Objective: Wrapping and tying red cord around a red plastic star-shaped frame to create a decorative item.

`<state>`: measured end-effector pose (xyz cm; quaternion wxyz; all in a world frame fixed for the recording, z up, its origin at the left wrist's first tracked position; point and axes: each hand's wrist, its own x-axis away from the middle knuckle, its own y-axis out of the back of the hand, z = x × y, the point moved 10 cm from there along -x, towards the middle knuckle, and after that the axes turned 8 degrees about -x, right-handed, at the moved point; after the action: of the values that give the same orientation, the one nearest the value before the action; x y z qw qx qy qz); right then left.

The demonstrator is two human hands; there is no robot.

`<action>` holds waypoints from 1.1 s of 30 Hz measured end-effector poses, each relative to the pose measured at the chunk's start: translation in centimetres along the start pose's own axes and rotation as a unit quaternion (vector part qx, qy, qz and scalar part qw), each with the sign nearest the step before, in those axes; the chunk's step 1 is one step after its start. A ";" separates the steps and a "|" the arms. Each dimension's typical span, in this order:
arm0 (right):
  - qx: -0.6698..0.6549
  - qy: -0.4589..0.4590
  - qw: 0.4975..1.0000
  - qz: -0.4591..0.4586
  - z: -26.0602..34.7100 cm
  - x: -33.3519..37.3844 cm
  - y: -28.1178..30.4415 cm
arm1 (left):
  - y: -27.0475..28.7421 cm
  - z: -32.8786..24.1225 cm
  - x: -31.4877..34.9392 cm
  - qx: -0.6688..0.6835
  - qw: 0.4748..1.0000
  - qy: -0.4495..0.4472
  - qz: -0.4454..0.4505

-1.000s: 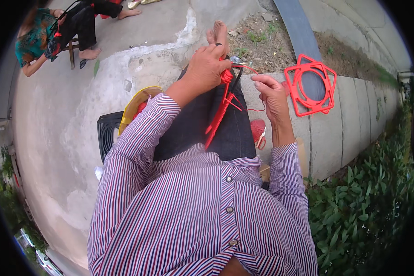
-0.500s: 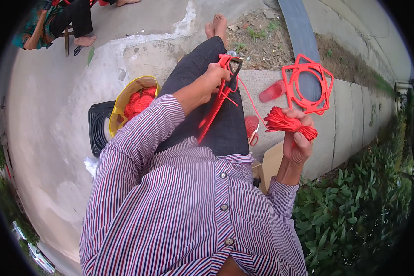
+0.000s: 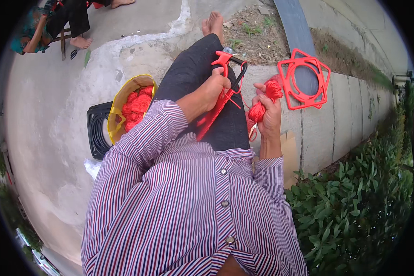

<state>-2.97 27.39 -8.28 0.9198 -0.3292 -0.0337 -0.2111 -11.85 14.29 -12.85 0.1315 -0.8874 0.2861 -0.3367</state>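
Over the lap (image 3: 186,76), at twelve o'clock, I see the left hand (image 3: 211,89) closed around a toothed red piece (image 3: 209,120), likely steadying it. At two, the right hand (image 3: 269,112) clutches a red cord bundle (image 3: 273,89), probably against tangling; a yellow bag (image 3: 113,122) sits at ten, apparently set there for easy reach.

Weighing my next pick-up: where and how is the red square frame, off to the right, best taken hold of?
Likely by the near bar of the red square frame, pinched from the wearer's side. That bar is slim and fairly straight, with openings beyond it for fingers, and looks uncovered; other red bars show past the far edge. The right hand, nearest, holds a red cord bundle.
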 end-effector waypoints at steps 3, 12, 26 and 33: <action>0.105 -0.023 0.994 0.001 -2.1 -1.4 -2.6 | -0.3 0.3 -0.3 -0.013 1.000 -0.006 0.008; 0.228 0.077 0.970 0.024 2.8 5.3 -5.6 | 0.4 0.5 -1.2 -0.003 1.000 -0.005 -0.018; 0.306 0.075 0.949 0.006 1.9 2.2 -4.7 | -0.2 0.8 -0.6 -0.031 1.000 -0.003 -0.001; 0.233 0.021 0.972 0.022 2.4 7.9 -7.5 | -0.2 0.4 -1.8 -0.020 1.000 -0.004 0.003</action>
<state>1.31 20.78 -0.33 0.9761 -0.1023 -0.0552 -0.1837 -12.61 15.53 -13.98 0.1164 -0.8903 0.2948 -0.3269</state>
